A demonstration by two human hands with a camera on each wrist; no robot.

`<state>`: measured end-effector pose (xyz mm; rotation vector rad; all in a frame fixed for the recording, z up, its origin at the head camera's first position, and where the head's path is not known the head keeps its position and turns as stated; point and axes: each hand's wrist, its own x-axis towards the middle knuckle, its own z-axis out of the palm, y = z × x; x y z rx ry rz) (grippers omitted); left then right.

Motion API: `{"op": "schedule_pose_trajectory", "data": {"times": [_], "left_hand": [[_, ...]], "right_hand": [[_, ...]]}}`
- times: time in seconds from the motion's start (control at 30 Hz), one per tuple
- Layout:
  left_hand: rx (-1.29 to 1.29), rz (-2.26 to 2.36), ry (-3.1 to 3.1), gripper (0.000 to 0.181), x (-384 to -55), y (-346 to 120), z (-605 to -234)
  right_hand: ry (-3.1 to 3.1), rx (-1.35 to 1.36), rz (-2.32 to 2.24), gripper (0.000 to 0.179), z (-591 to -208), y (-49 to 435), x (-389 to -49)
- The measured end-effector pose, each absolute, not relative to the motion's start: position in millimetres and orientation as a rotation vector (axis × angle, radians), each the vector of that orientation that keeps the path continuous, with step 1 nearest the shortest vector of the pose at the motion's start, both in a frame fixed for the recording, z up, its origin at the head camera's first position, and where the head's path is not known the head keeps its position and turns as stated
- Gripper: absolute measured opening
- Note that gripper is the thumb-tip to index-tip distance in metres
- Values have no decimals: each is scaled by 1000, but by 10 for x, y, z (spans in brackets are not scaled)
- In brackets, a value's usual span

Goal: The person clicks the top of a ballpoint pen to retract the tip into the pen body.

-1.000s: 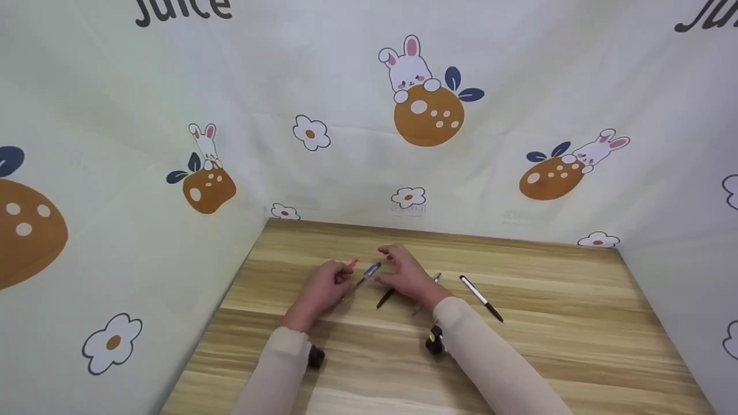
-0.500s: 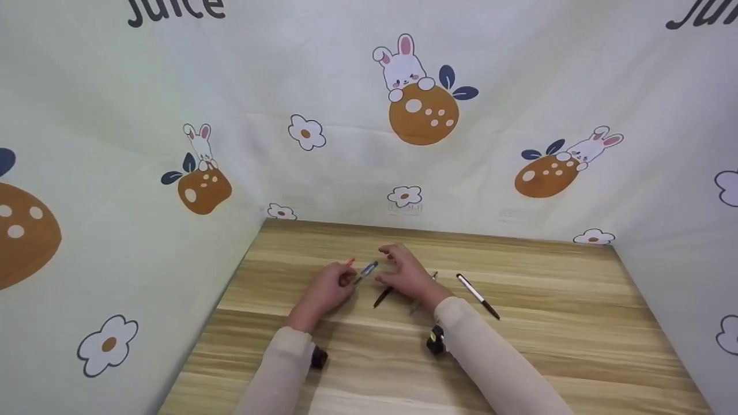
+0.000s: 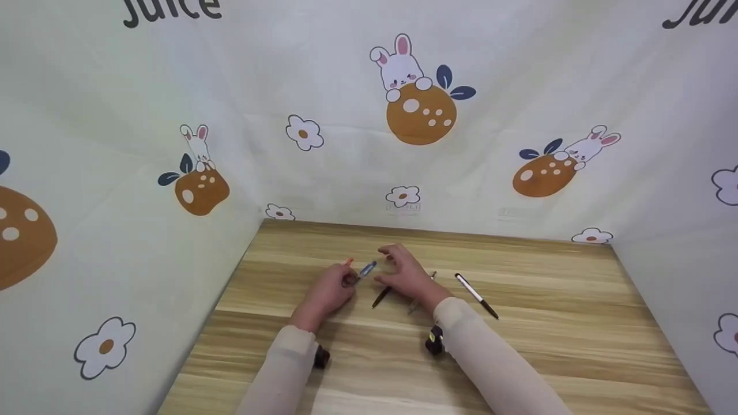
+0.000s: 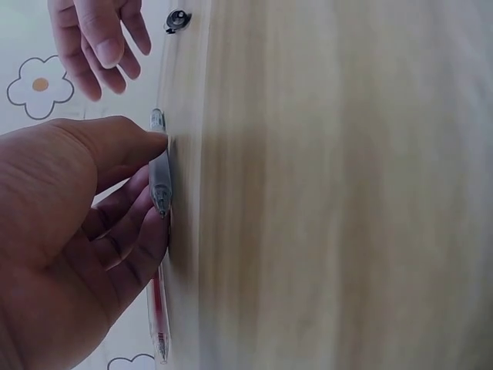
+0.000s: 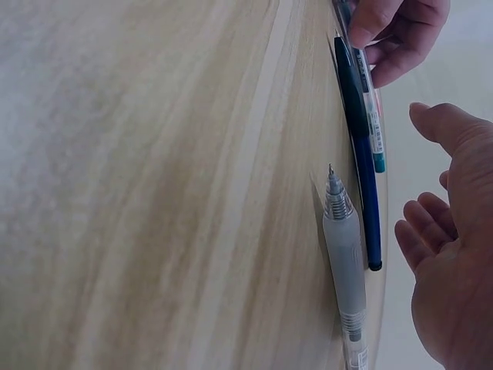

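Observation:
My left hand (image 3: 331,288) pinches a clear ballpoint pen (image 3: 367,268) with a blue end; its other end is hidden by the fingers in the head view. In the left wrist view, thumb and fingers hold the pen (image 4: 160,181) near its tip. A red pen (image 3: 349,261) lies beside the left hand, mostly covered by it. My right hand (image 3: 408,276) hovers with spread, relaxed fingers and holds nothing. Close to it on the table lie a dark blue pen (image 5: 363,154) and a pen with a whitish grip (image 5: 345,254).
A white pen with black ends (image 3: 477,295) lies to the right of the right hand on the wood-grain table (image 3: 519,357). Printed cloth walls (image 3: 334,173) rise along the table's back and sides.
My left hand has moved slightly right and taken hold of the clear pen, which shifted a little. The right hand keeps its pose. The head view has drifted slightly.

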<state>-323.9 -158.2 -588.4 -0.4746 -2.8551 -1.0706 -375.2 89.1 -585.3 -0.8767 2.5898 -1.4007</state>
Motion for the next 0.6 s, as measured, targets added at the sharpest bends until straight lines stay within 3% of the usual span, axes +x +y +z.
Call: {"op": "schedule_pose_trajectory", "data": {"times": [0.6], "left_hand": [[-474,-1007,-2870,20,-3250,-1564,-5887]], "right_hand": [[2587,-852,-1399,68,-5827,898,-3730]]}}
